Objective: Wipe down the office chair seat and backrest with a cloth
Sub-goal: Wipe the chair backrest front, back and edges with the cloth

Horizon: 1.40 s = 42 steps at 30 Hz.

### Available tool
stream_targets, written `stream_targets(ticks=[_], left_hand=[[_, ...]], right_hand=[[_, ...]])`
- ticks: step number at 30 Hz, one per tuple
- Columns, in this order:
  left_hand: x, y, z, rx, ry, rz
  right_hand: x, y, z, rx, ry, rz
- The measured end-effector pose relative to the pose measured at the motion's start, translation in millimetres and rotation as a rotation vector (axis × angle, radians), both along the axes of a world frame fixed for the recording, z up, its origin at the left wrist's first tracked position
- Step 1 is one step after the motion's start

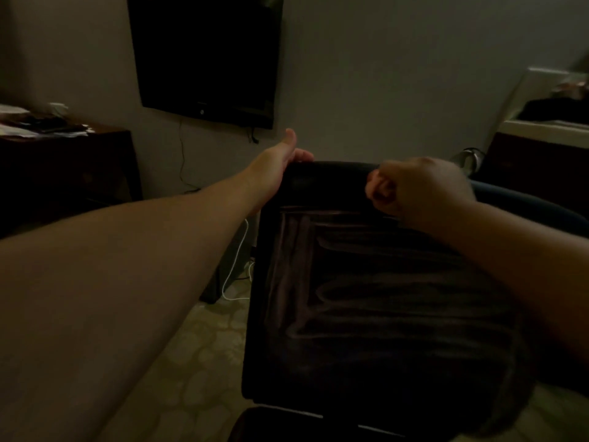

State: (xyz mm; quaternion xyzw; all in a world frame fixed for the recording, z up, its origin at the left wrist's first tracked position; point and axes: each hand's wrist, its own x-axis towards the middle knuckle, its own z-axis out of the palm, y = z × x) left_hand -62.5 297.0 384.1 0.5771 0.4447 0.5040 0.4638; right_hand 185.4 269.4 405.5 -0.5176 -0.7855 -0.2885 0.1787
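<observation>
Dim home room: wall-mounted TV (207, 59), cluttered dark dresser (63, 167), patterned floor (197, 362).

Dim room, seen from my remote feed.
I'm seeing a dark television (207, 55) hanging above the fingers, a cluttered cabinet (63, 167) sitting far left, a white cable (234, 266) trailing below.

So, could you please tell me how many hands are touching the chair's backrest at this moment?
2. The left hand holds the top left corner of the backrest; the right hand is curled at its top edge, right of centre.

Both arms reach forward, the left hand (280, 161) gripping with thumb raised, the right hand (414, 189) fisted.
</observation>
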Motion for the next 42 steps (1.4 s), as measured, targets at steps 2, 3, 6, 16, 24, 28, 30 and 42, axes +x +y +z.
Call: stream_targets(ticks=[2,3,6,16,24,28,30,42], left_hand=[[7.7,7.3,0.6,0.045,0.154,0.029],[14.2,8.8,1.8,0.094,0.334,0.063],[42.5,0.6,3.9,0.283,0.933,0.289],[194.5,-15.8,16.5,0.658,1.405,0.104],[214.8,-4.6,-5.4,0.624,1.377,0.171],[213.6,-1.1,-11.5,0.637,1.336,0.187],[214.4,2.7,-12.6,0.632,1.342,0.189],[217.8,2.1,-17.2,0.638,1.312,0.197]], right_hand=[[39.5,-5.4,-2.2,-0.015,0.03,-0.067],[56.1,-9.5,-3.2,-0.024,0.038,-0.092],[107.1,-23.2,-7.7,-0.039,0.078,-0.172],[260.2,-92.8,-20.1,-0.085,0.682,-0.428],[258.1,-78.1,-59.3,-0.087,0.266,-0.369],[259.4,-69.7,-73.1,-0.059,0.083,-0.41],[249.9,-63.2,-70.2,-0.05,0.097,-0.395],[252.8,-50.1,-65.0,-0.049,0.061,-0.287]])
